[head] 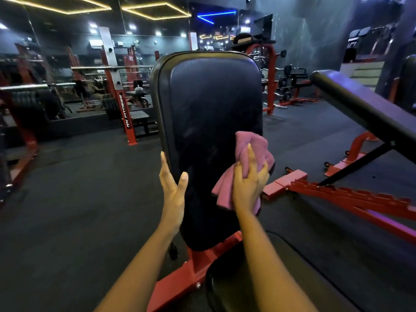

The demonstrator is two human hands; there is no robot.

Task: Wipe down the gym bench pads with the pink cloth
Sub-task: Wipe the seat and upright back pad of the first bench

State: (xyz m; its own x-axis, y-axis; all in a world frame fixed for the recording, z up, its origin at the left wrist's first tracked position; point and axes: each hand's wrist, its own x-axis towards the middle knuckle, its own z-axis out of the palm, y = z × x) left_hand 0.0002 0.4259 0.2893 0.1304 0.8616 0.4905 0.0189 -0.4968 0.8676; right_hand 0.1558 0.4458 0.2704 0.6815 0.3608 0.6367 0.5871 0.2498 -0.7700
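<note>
A tall black back pad (209,104) of a gym bench rises upright in front of me on a red frame (191,273). My right hand (248,183) presses a crumpled pink cloth (254,145) against the pad's lower right side. My left hand (172,183) lies against the pad's left edge, fingers straight, thumb on the front face. The black seat pad (227,287) shows below, partly hidden by my forearms.
A second inclined black bench (360,109) on a red frame (337,192) stands close on the right. Red racks (121,102) with barbells and a mirror wall fill the left and back. Dark rubber floor (78,210) spreads on both sides.
</note>
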